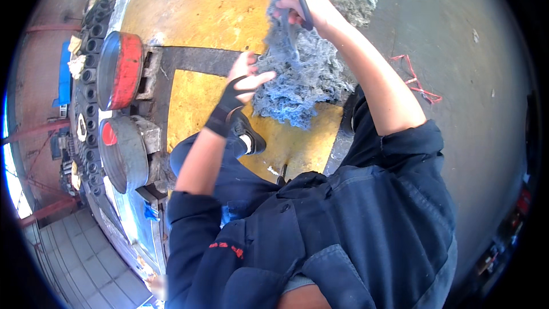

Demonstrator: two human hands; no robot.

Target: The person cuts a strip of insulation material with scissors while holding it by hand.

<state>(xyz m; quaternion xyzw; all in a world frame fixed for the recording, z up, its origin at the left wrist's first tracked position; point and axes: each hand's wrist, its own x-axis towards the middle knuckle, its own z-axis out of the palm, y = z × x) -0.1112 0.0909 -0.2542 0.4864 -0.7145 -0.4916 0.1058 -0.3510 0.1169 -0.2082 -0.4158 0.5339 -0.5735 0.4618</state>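
Observation:
A shaggy mass of grey-blue fibre (300,74) lies in front of me, stretching from the floor near my feet up to the top edge of the view. My right hand (309,10) is closed round the dark looped handle of a pair of scissors (302,1) over the fibre; the blades run off the top edge, and their tips are cut off. My left hand (245,77), with a black wrap on the wrist, is at the left edge of the mass. Its fingers and thumb are spread and hold nothing. Whether the thumb touches the fibre, I cannot tell.
Yellow floor panels (194,6) with dark strips lie beneath. At left stand a red-banded drum (127,71) and a grey drum (132,157) on blocks, beside rows of dark ring-shaped parts (91,77). Red strapping (420,88) lies loose on the grey floor at right.

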